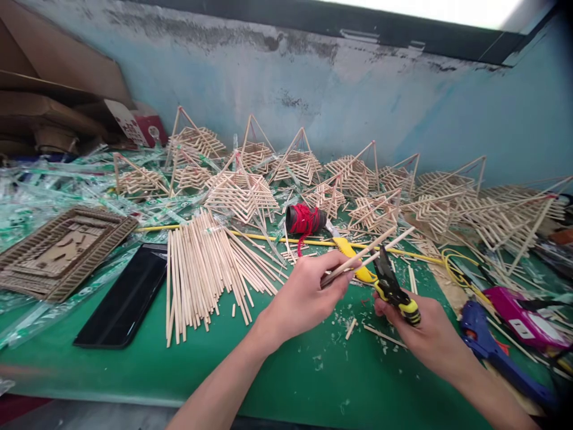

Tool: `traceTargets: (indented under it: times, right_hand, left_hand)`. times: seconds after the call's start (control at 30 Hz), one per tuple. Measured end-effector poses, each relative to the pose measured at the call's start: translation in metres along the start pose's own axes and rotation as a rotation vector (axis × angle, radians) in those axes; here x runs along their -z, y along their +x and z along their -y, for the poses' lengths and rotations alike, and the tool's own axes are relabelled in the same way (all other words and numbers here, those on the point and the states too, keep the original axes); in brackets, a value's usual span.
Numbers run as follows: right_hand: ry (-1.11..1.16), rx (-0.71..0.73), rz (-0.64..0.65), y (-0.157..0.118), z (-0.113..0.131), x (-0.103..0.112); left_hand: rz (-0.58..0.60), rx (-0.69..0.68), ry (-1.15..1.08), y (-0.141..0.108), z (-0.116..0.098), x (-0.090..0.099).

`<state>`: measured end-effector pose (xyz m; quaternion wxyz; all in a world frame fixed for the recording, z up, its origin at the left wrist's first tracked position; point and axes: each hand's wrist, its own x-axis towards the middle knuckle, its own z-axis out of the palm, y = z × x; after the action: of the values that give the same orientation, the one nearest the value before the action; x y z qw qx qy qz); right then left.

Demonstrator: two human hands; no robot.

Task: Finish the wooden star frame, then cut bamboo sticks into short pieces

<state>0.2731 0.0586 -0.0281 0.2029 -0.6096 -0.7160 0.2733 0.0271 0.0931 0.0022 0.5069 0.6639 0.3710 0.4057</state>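
Two thin wooden sticks [375, 249] are pinched between the thumb and fingers of my left hand [308, 292], slanting up to the right. My right hand [416, 325] is closed around the yellow-and-black handles of a pair of pliers [394, 286]. The dark jaws point upward and lie against or just beside one stick; whether they grip it I cannot tell. Behind my left hand lies a yellow-handled tool [356, 260], partly covered by the hand and sticks. A fanned pile of wooden sticks [201, 269] rests to the left of my left hand.
Stick-built pyramid frames [242, 191] line the back by the wall. A spool of red yarn [307, 220] lies mid-table. A black phone [123, 298] and a cardboard frame [62, 254] are at left; a blue glue gun [496, 346] and pink device [523, 316] at right. Offcuts litter the green table [286, 370].
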Motion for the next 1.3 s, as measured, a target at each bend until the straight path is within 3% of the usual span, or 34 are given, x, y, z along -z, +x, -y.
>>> traceTargets:
  times: [0.63, 0.93, 1.3]
  right_hand:
    - [0.051, -0.061, 0.036, 0.002, 0.0, -0.001]
    - [0.157, -0.141, 0.083, 0.005, -0.007, 0.001]
    - [0.149, -0.211, 0.146, 0.015, -0.009, 0.005]
  left_hand:
    - [0.038, 0.002, -0.049, -0.002, -0.001, 0.003]
    - [0.1, 0.09, -0.172, -0.002, -0.006, 0.018]
    - [-0.018, 0.088, -0.159, 0.003, -0.003, 0.026]
